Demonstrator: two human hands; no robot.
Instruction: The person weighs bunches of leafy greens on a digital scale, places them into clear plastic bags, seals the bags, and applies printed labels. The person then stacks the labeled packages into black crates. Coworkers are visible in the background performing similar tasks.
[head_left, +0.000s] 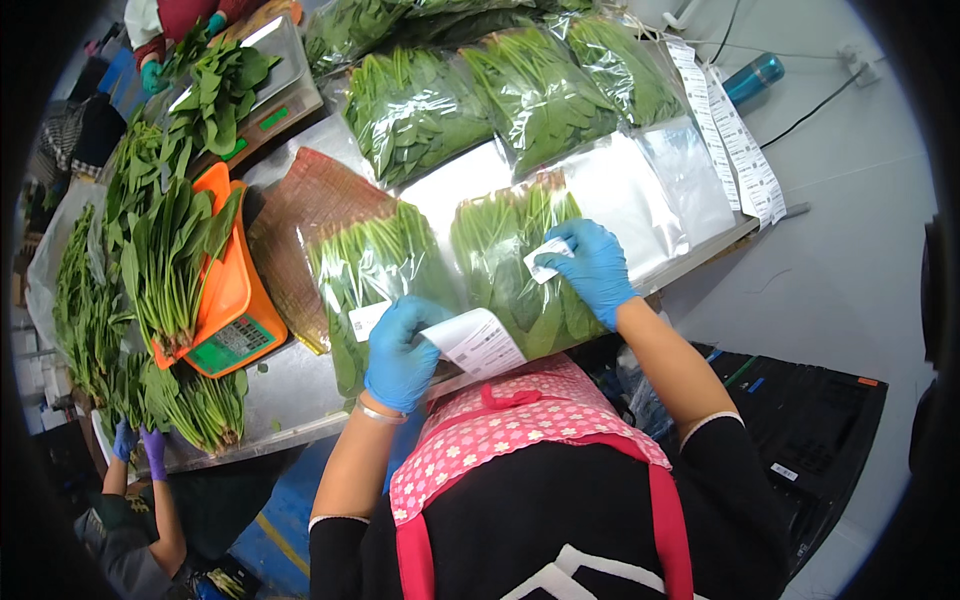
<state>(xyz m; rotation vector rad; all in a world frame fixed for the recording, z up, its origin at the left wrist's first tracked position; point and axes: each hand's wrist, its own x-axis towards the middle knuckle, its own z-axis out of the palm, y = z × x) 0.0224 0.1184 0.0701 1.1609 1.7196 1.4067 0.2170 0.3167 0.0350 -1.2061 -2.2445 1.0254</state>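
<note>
My left hand (403, 352), in a blue glove, grips a strip of printed labels (484, 346) that curls out to the right. Under and beside it lies a clear bag of leafy greens (382, 262) bearing a white label (367, 321). My right hand (596, 270), also blue-gloved, pinches a single white label (548, 260) over a second bag of greens (502, 255). Whether that label touches the plastic I cannot tell. Both bags lie flat side by side near the table's front edge, stems pointing away from me.
More bagged greens (420, 112) line the back. Clear plastic bags (686, 176) lie at right, near hanging label strips (739, 142) and a blue bottle (754, 77). An orange basket (251, 300) with loose greens, a scale (281, 101) and co-workers' gloved hands (154, 450) are at left.
</note>
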